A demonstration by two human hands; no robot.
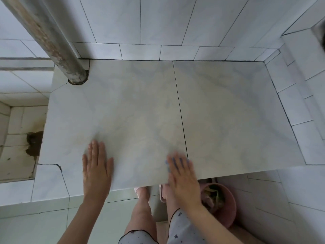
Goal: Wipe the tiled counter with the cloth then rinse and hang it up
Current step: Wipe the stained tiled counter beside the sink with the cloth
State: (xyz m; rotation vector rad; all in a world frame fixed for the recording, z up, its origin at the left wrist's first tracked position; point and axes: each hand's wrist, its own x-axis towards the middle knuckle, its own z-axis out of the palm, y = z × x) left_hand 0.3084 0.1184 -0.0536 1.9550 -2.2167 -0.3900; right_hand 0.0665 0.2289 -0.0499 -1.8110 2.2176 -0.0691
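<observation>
The tiled counter [140, 106] is a pale marble-look slab with one dark grout line running front to back. My left hand [97, 166] lies flat on it near the front edge, fingers together, holding nothing. My right hand [182, 175] is pressed flat at the front edge, blurred with motion. A bit of blue-striped cloth [169, 165] shows under its fingers; most of the cloth is hidden by the hand.
A stained vertical pipe [52, 39] meets the counter at its back left corner. A tiled basin with a dark drain hole [34, 140] lies to the left. A pink bucket [226, 206] with scraps stands on the floor under the counter's right front.
</observation>
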